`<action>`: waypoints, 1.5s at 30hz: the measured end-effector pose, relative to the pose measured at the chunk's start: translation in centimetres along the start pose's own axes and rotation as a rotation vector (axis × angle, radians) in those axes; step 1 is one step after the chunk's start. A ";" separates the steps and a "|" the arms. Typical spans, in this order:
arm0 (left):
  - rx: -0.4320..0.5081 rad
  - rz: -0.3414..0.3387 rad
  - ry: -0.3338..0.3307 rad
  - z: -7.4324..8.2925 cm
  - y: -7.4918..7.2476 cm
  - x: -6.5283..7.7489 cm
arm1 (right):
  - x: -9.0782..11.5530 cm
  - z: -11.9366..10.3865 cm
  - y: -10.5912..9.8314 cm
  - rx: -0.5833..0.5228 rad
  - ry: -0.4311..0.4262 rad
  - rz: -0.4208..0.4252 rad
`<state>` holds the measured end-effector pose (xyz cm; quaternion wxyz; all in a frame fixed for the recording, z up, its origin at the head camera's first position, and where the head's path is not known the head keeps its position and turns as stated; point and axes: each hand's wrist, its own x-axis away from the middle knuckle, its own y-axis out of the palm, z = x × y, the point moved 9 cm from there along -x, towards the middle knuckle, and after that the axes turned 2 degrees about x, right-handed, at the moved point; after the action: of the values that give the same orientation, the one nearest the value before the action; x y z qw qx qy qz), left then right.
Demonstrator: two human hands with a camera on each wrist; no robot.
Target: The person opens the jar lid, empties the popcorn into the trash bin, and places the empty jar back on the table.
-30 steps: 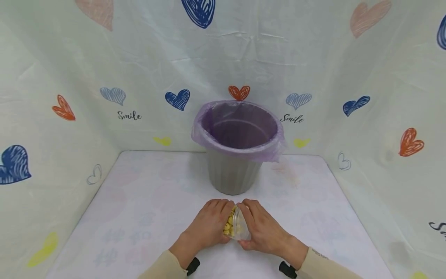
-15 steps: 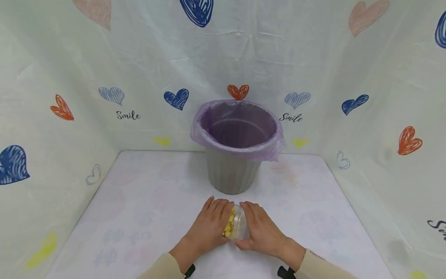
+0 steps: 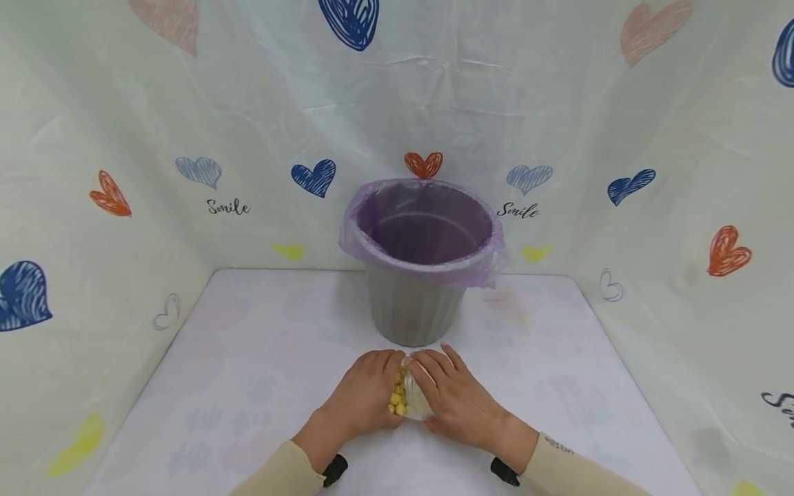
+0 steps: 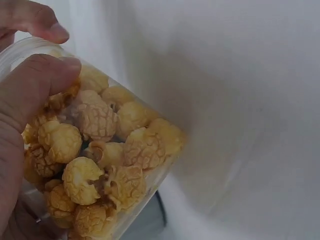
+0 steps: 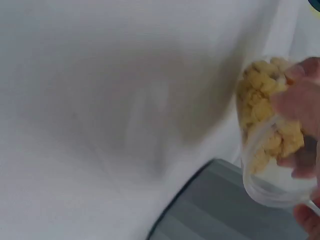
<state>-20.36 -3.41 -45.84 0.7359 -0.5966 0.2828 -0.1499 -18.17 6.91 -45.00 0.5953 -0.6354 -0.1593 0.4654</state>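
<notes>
A clear plastic jar of yellow popcorn lies tilted between the two hands in the head view. My left hand grips its body, with the thumb across the clear wall in the left wrist view. Round the right end of the jar, my right hand holds the clear lid, thumb below and fingers over the top. One right finger stands raised from the others. The lid's round rim shows in the right wrist view, close against the popcorn-filled body. The hands cover much of the jar.
Just beyond the hands stands a grey ribbed bin lined with a purple bag. A white-covered table lies beneath, enclosed by a curtain printed with hearts and "Smile".
The jar and both hands have shifted slightly left. My right hand has turned over the lid, its fingers now farther left and one finger lifted.
</notes>
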 end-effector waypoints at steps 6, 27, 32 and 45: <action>0.047 0.011 -0.013 -0.2 -0.3 0.5 | -0.2 1.5 -0.6 -0.070 0.157 -0.028; 0.051 0.052 -0.003 -0.5 -0.6 0.8 | -0.1 1.6 -0.6 -0.163 0.219 -0.051; 0.055 0.035 -0.022 -0.8 -0.6 0.8 | -0.3 0.1 -0.8 -0.083 0.001 -0.032; 0.080 0.025 -0.043 -1.0 -0.4 0.9 | 0.3 1.9 0.0 -0.312 0.342 -0.097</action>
<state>-20.25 -4.81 -45.84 0.7669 -0.5662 0.2682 -0.1392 -19.56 8.30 -44.87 0.5298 -0.7808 -0.1565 0.2917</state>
